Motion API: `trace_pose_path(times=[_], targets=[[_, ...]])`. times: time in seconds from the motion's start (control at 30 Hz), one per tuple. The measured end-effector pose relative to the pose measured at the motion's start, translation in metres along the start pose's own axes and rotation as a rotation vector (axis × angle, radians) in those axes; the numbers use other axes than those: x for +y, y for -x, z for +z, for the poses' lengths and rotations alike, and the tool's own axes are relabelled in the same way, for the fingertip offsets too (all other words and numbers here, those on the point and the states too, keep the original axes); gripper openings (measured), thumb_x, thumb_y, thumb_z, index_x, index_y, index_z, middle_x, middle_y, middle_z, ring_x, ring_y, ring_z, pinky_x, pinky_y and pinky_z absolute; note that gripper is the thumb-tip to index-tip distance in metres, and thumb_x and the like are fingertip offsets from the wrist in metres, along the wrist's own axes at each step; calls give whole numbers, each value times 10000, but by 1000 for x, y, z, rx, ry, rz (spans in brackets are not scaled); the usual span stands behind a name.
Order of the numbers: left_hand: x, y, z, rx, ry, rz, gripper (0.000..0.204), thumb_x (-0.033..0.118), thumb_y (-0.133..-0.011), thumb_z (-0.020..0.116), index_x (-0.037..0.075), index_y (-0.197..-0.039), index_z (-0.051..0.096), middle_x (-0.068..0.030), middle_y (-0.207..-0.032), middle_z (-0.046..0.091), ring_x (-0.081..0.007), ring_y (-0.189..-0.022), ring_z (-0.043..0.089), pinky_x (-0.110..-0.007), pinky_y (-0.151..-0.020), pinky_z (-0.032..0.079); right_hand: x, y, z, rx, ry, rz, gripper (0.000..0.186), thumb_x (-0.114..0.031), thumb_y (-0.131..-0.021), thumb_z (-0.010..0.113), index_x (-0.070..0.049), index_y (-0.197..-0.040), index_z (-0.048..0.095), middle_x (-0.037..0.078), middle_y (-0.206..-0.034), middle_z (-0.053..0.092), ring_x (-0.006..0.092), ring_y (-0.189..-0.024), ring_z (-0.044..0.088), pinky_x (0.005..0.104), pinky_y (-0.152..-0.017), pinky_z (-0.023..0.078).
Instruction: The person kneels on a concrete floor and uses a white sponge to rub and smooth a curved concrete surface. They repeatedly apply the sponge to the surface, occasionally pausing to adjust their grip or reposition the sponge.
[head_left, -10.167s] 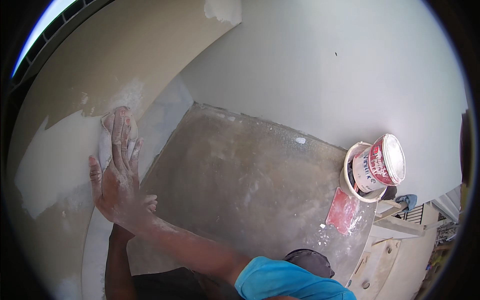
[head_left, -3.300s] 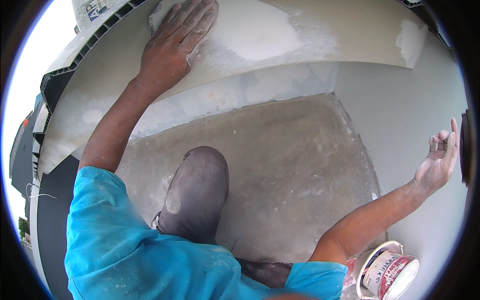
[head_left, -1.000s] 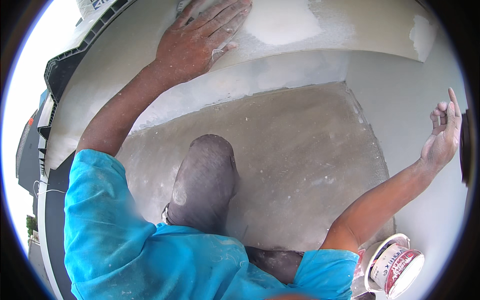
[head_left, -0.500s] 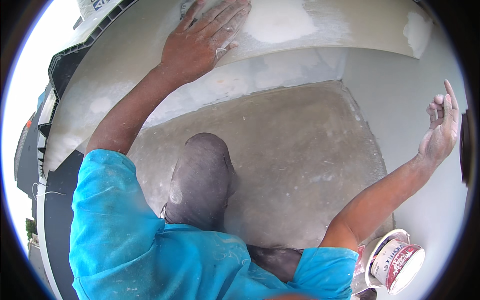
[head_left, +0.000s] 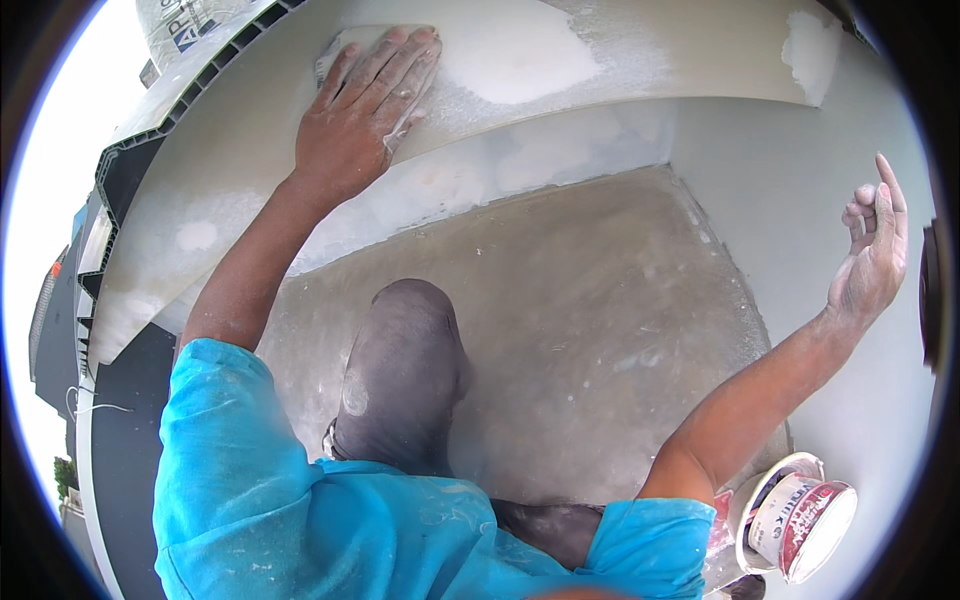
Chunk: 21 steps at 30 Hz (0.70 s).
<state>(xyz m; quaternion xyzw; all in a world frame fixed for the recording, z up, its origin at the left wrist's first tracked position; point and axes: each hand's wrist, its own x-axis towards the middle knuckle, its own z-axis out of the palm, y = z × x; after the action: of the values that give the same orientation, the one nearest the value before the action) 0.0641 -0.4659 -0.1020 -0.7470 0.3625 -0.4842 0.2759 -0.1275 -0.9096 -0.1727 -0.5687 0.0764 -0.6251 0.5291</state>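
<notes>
My left hand (head_left: 358,115) lies flat, fingers spread, pressing a pale sanding sheet (head_left: 334,57) against the top of a low cream wall (head_left: 230,170). Just right of the fingers is a white filler patch (head_left: 520,60) with a rough, dusty surface. My right hand (head_left: 872,258) is raised at the far right, near the grey side wall (head_left: 800,160). Its fingers are loosely apart and it holds nothing. My bent knee in dusty dark trousers (head_left: 400,380) is below the left arm.
A bare concrete floor (head_left: 600,320) fills the corner between the walls. A tipped paint bucket with a red and white label (head_left: 800,515) lies at the lower right by my elbow. Another white filler patch (head_left: 805,40) marks the upper right of the wall.
My left hand has slid a little to the left along the wall top with the sheet under it. The right hand stays raised and has barely shifted.
</notes>
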Motion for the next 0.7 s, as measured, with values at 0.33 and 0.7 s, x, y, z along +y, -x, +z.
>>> trace_pose_path(times=[0.33, 0.7], targets=[[20, -87, -9, 177, 147, 117, 552, 176, -991, 551, 139, -1525, 415, -31, -1618, 355, -226, -1508, 292, -448, -1260, 242, -2, 6, 14, -20, 1, 8, 299, -228, -970, 652, -59, -1207, 717, -39, -814, 617, 86, -808, 564, 264, -825, 450], [25, -108, -32, 3, -27, 172, 506, 146, -986, 516, 113, -1490, 474, -62, -1603, 385, -242, -1501, 302, -440, -1263, 228, -2, 0, 8, 25, -52, 15, 300, -215, -973, 643, -42, -1208, 714, -27, -797, 620, 85, -774, 551, 265, -805, 448]])
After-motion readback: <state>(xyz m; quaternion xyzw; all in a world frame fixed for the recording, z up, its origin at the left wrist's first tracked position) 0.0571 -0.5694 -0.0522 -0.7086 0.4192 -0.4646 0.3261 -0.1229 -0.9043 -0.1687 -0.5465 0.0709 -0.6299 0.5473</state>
